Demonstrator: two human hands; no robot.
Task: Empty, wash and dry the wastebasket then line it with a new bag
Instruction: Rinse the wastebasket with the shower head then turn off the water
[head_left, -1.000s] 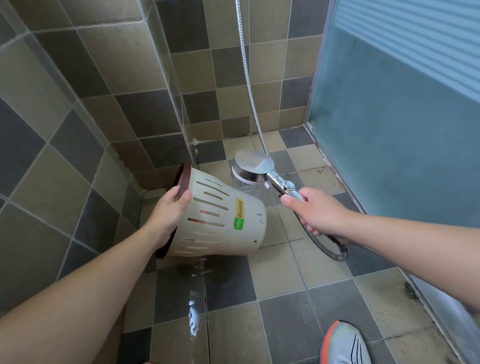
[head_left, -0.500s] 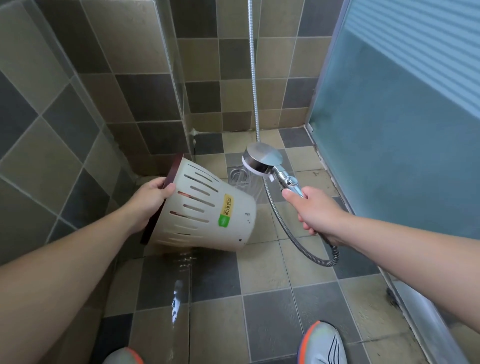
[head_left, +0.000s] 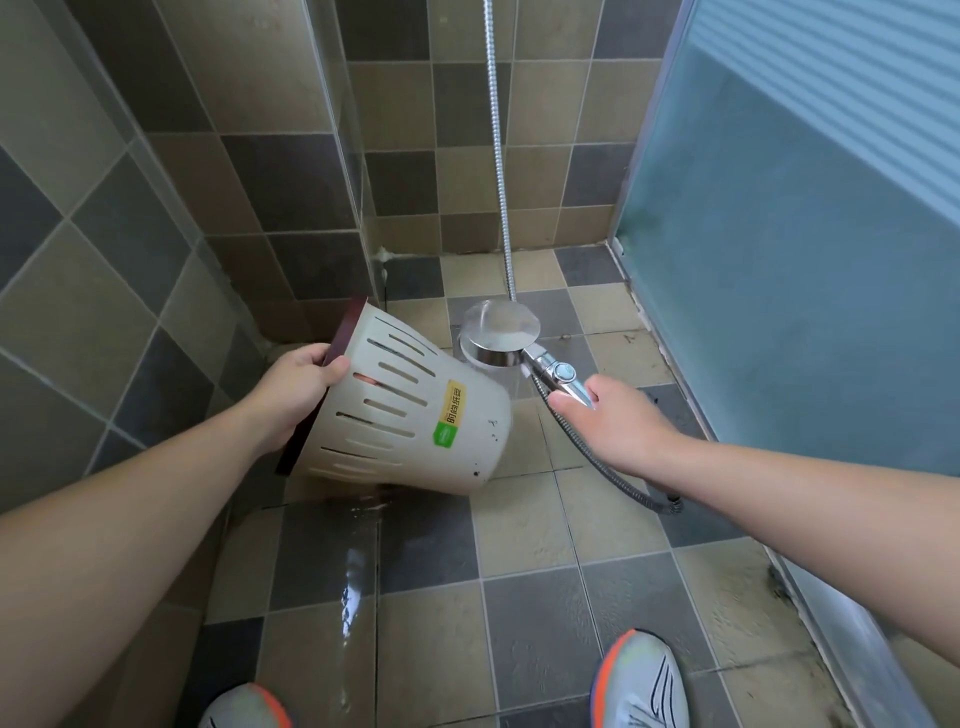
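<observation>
Floor: checked tile floor in beige and grey, with a wet streak running from under the basket toward the person's feet.
Walls: tiled wall in the same beige and grey on the left and at the back; a frosted glass door closes the right side.
Wastebasket: cream slotted wastebasket with a dark red rim, tipped on its side and held off the floor at centre left, mouth toward the left wall, base toward the showerhead; a yellow and green label is on its side.
Left hand: left hand grips the rim, thumb on the outside and fingers curled over the edge.
Right hand: right hand is wrapped round the handle of the chrome showerhead, thumb laid along it.
Since a second ago: the basket has tilted so its base now points lower and to the right; the showerhead has lifted a little and sits just beyond the base; both shoes have come into view.
Hose: metal shower hose hangs down the back wall and loops under the right wrist.
Shoes: two grey and orange shoes, left and right, at the bottom edge.
</observation>
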